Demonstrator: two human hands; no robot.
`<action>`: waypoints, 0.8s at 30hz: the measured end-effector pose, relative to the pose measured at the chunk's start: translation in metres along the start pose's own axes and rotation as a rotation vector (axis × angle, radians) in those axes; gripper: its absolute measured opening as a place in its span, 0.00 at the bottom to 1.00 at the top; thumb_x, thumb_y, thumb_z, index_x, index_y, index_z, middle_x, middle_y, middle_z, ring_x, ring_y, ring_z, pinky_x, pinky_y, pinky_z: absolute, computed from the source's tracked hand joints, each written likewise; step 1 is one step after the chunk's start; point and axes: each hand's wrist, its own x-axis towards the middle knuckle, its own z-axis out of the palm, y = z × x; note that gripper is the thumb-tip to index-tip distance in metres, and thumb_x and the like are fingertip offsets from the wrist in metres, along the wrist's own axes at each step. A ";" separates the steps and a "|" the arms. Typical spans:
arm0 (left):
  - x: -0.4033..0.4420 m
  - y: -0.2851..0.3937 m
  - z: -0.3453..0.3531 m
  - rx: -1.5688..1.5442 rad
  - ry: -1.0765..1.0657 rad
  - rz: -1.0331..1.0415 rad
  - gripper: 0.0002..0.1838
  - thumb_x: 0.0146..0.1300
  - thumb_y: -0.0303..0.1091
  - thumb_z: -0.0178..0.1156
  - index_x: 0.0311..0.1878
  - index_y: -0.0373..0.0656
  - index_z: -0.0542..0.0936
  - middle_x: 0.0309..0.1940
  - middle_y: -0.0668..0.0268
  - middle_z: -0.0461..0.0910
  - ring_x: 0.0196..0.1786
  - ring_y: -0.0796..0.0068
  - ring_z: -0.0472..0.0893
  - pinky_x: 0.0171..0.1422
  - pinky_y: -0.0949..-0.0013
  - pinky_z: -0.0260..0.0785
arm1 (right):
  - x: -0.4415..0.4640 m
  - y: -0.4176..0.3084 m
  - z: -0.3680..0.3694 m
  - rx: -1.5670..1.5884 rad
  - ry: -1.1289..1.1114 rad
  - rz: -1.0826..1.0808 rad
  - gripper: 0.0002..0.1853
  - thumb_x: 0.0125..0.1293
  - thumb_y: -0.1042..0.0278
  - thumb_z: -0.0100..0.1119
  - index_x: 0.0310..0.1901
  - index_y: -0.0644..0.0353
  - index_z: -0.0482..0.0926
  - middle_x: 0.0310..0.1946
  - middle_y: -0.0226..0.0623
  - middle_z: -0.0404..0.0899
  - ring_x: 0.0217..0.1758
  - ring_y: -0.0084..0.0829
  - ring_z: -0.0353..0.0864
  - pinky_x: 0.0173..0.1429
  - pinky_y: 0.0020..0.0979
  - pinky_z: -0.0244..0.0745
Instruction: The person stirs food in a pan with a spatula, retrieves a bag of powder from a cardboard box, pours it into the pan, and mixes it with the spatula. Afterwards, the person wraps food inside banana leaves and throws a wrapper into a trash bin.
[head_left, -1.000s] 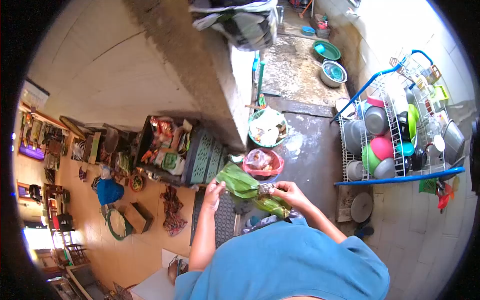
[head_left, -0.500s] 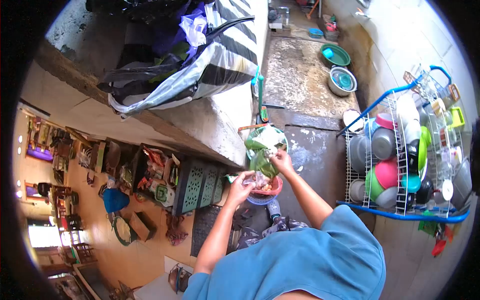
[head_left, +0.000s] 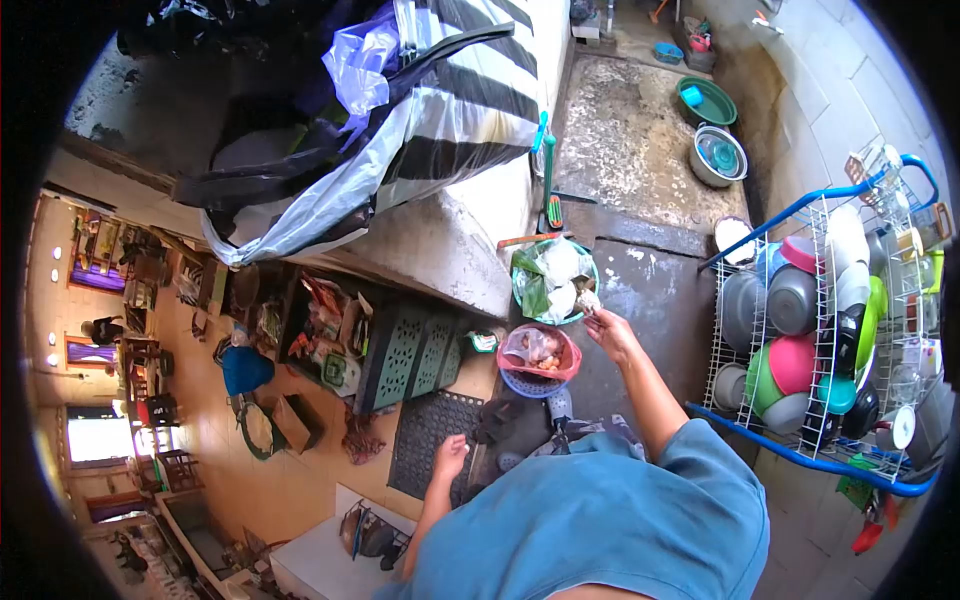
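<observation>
My right hand [head_left: 615, 337] is at the right rim of a green basket [head_left: 518, 290], its fingers closed on a small crumpled whitish piece [head_left: 587, 302]; its kind is unclear. Inside the basket lie green leaves [head_left: 533, 297] and white bundles [head_left: 563, 262]. Just below stands a pink basket [head_left: 570, 352] with a clear plastic bag [head_left: 520, 347] and small round orange-brown items, resting in a blue-purple basket [head_left: 540, 388]. My left hand [head_left: 452, 457] is held low, apart from the baskets, above a dark perforated mat. Its fingers are curled; whatever they may hold is hidden.
On the right, a blue-framed dish rack [head_left: 830, 455] carries bowls and cups. A striped plastic bag [head_left: 450, 130] sits on the ledge at upper left. A green-handled tool [head_left: 549, 180] leans by the wall. Beyond are a green tub [head_left: 722, 100] and a metal basin [head_left: 735, 172].
My left hand has left the baskets and drawn back toward lower left. The leaves once between my hands now lie in the green basket. My right hand has moved right. The camera view has shifted.
</observation>
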 end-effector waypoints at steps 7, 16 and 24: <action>-0.077 -0.122 -0.013 0.024 0.125 -0.329 0.18 0.54 0.31 0.61 0.48 0.36 0.76 0.40 0.57 0.81 0.43 0.70 0.80 0.49 0.69 0.72 | -0.040 -0.022 0.090 0.111 -0.295 -0.036 0.12 0.67 0.64 0.48 0.49 0.58 0.72 0.49 0.36 0.77 0.52 0.28 0.75 0.56 0.29 0.69; -0.077 -0.114 0.000 -0.123 -0.007 -0.266 0.17 0.55 0.31 0.59 0.48 0.36 0.75 0.35 0.59 0.81 0.35 0.75 0.79 0.42 0.71 0.72 | -0.117 -0.017 0.160 0.185 -0.255 -0.083 0.10 0.64 0.62 0.56 0.45 0.54 0.76 0.42 0.28 0.79 0.44 0.22 0.76 0.49 0.25 0.68; -0.011 -0.098 -0.042 0.051 -0.085 -0.037 0.18 0.55 0.34 0.61 0.49 0.42 0.76 0.40 0.58 0.81 0.42 0.70 0.80 0.48 0.69 0.71 | -0.265 0.014 0.237 0.252 -0.418 -0.009 0.14 0.66 0.59 0.52 0.50 0.53 0.71 0.45 0.27 0.77 0.43 0.21 0.75 0.47 0.24 0.68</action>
